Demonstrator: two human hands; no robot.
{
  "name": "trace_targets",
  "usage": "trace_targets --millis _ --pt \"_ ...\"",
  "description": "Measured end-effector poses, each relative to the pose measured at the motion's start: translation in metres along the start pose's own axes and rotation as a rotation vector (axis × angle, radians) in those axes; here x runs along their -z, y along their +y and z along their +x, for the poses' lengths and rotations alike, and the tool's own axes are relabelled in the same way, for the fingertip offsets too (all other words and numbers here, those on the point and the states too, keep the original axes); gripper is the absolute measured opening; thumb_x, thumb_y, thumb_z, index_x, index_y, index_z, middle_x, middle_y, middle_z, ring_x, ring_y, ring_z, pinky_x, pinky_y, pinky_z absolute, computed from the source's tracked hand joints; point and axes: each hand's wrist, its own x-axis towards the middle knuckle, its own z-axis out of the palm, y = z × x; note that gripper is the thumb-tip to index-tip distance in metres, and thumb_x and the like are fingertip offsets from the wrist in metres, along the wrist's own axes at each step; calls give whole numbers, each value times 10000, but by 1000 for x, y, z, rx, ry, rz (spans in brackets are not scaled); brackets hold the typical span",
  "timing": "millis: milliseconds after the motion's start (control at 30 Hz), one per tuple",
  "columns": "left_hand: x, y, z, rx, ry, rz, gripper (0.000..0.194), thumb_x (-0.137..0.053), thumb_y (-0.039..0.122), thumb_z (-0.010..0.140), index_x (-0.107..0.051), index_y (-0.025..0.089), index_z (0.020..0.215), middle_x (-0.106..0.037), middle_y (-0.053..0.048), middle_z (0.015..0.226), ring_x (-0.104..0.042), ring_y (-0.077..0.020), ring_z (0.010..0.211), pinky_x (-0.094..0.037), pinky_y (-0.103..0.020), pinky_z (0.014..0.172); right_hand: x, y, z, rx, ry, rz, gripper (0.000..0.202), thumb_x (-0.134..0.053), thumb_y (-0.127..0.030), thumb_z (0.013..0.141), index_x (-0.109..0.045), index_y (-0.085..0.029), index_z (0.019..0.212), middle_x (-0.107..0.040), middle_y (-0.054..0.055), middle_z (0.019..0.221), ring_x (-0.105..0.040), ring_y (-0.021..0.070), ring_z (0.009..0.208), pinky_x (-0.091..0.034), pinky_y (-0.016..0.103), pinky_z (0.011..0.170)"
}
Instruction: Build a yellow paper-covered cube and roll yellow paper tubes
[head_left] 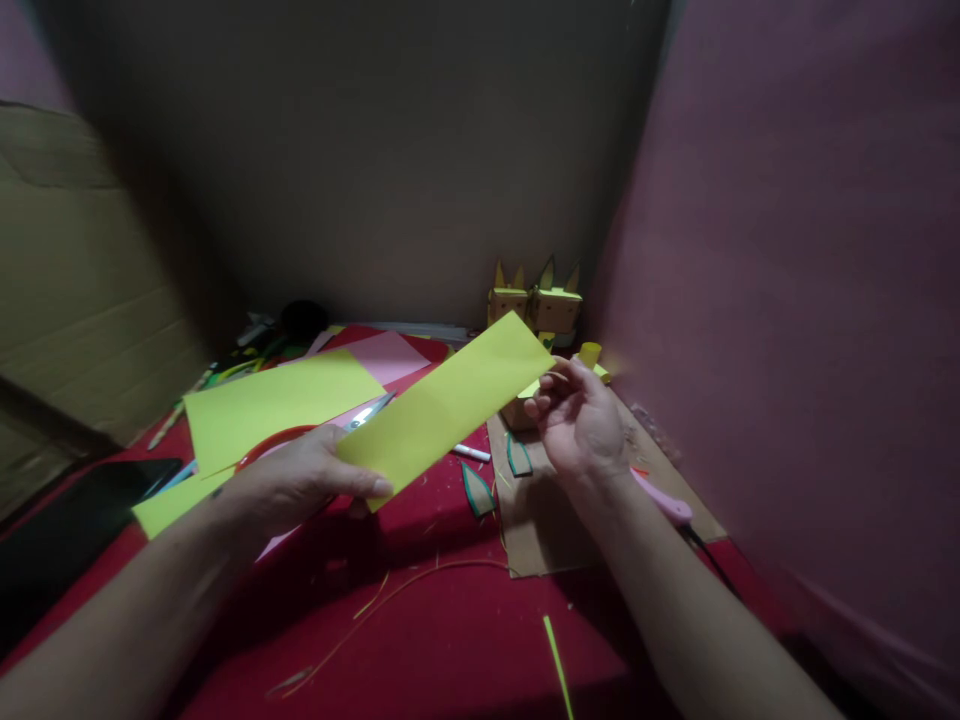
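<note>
Currently, the yellow paper strip (pixel 450 410) is held aloft over the work surface, slanting from lower left to upper right. Appearance: long rectangle, matte, evenly coloured, straight-edged, slightly bowed; brighter toward the far end, duller near the grip. Left hand (pixel 311 470): thumb on the upper face, fingers beneath, pinching the near end. Right hand (pixel 581 425): palm turned inward, fingers half curled at the far corner; cannot tell whether they pinch it.

Scissors (pixel 367 412) show pointed metal blades and a rounded orange-red handle beside the left hand; cannot tell whether it holds them. Materials: red cloth (pixel 420 630), soft-looking, strewn with thin trimmings; flat yellow sheet (pixel 277 400) at left, overlapping smooth pink paper (pixel 394 355). Under the right forearm, brown cardboard (pixel 544 545), flat and dull. Near its left edge, a pointed leaf-shaped cutout (pixel 478 490), brown with green border. Behind, two boxy cardboard figures (pixel 556 308) with pointed ears; beside them, a short yellow cylinder (pixel 589 353).
</note>
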Motion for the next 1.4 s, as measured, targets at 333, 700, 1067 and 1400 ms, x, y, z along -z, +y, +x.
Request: trace_targets --millis 333,700,1067,1400 --pt "4 -5 6 61 -45 55 252 -893 237 560 -729 131 718 -662 -35 587 -581 -130 497 -474 -218 477 5 28 -10 -39 -220 -229 242 -808 -322 631 -654 -144 686 -633 -20 562 -525 89 447 -433 224 435" --pt "-2 -1 7 -27 65 -159 414 -836 390 724 -751 216 1090 -768 -79 962 -705 -217 853 -542 -261 705 8 31 -8 -52 -177 -181 161 -740 -252 696 -681 -119 767 -696 0 628 -564 89 410 -485 212 400" --pt "-30 0 1 -20 -103 -381 150 -750 268 795 -759 126 841 -688 -52 625 -623 -134 530 -503 -229 535 0 31 -30 -184 -652 -133 430 -891 -320 606 -713 -245 990 -769 2 910 -709 187 827 -580 350 829" --pt "-54 -7 -1 -27 -212 -330 196 -787 295 714 -743 108 757 -693 -78 632 -622 -167 532 -497 -248 481 2 58 -38 -201 -488 -228 214 -871 -212 599 -772 -188 788 -768 -2 754 -670 139 684 -560 286 772"
